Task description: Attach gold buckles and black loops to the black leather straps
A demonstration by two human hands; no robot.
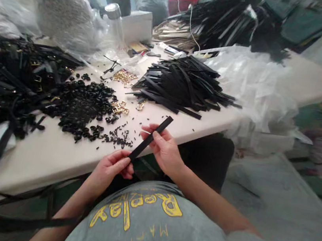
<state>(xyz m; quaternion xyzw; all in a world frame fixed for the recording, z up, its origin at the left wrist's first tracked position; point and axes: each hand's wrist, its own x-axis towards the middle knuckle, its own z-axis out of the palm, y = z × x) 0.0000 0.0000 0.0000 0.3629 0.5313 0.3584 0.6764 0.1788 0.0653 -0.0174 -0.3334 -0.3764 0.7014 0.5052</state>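
A short black strap (159, 129) is held slanting over the table's near edge. My left hand (111, 168) pinches its lower end with the fingers closed. My right hand (162, 146) grips it around the middle, thumb on top. The strap's upper end points toward a pile of similar black straps (181, 84) lying on the white table (54, 153).
A heap of small black rings (84, 103) and tiny black bits lies in front of me, with gold buckles (124, 76) beside it. Tangled black straps with buckles (7, 83) fill the left side. Clear plastic bags (253, 81) sit on the right, a bottle (114, 24) at the back.
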